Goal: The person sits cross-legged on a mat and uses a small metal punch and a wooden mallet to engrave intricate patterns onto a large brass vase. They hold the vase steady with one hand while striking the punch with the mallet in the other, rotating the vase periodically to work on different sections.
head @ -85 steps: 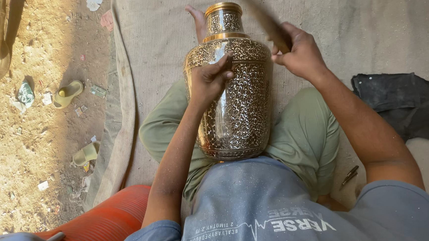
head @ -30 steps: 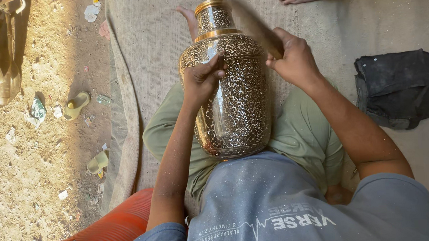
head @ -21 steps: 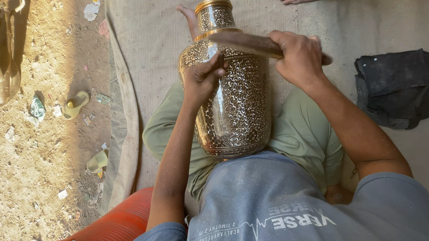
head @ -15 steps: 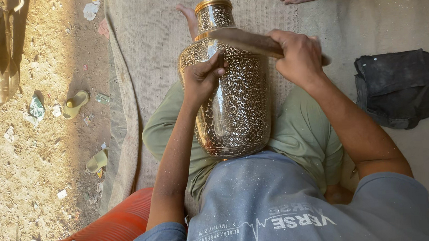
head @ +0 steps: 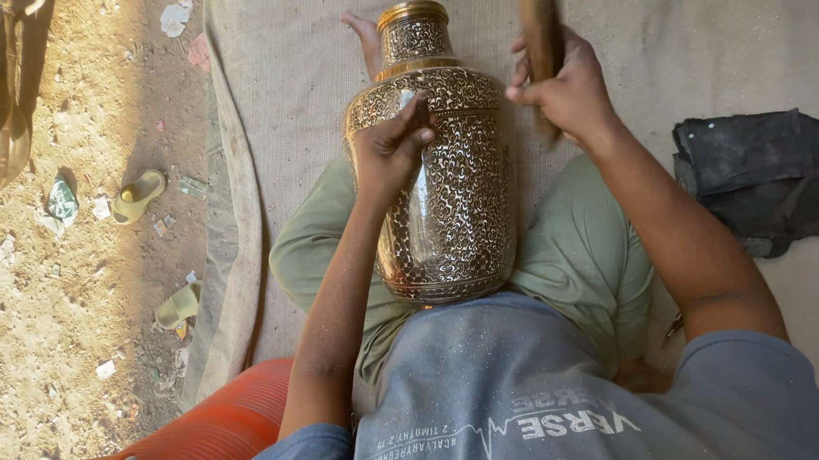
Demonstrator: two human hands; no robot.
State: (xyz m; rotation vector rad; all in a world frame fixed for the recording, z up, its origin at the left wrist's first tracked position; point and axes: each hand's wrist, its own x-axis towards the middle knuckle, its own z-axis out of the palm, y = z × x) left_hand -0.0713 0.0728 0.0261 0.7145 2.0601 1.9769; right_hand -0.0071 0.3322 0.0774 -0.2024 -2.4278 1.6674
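A large brass vase (head: 449, 175) with fine engraved scrollwork lies across my lap, its neck pointing away from me. My left hand (head: 388, 146) rests on the vase's shoulder, fingers pinched around a small thin tool pressed against the metal. My right hand (head: 562, 83) is raised to the right of the vase's neck and grips a wooden mallet (head: 539, 23), which points up and away. My bare foot (head: 365, 38) shows beyond the vase.
I sit cross-legged in green trousers on a beige mat (head: 701, 42). A dark folded cloth (head: 771, 179) lies on the mat at right. An orange ribbed cylinder (head: 195, 447) is at lower left. Sandy ground (head: 71, 279) with litter lies to the left.
The mallet lay across the vase's shoulder half a second ago; now my right hand has lifted it upright. The other person's foot at the top has left the view. My left hand stays put.
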